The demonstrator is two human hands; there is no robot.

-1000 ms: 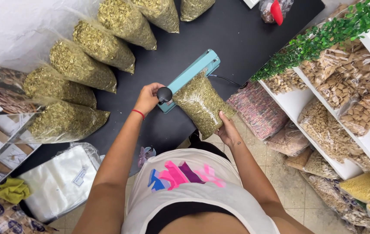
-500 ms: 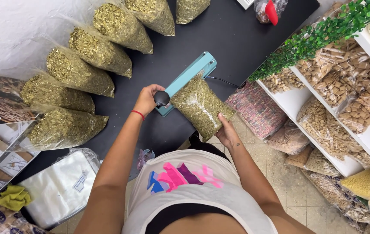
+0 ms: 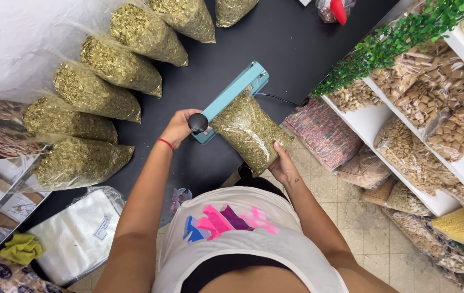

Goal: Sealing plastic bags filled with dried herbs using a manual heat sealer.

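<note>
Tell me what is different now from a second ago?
Hardly anything. The left hand stays on the black knob of the teal bag sealer, arm pressed down. The right hand still holds the bottom of the herb bag, its top under the sealer arm. The filled bags along the black table lie as before. Only the camera view shifted slightly.

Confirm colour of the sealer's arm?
Light teal sealer arm, with a black knob; head view shows it best.
</note>
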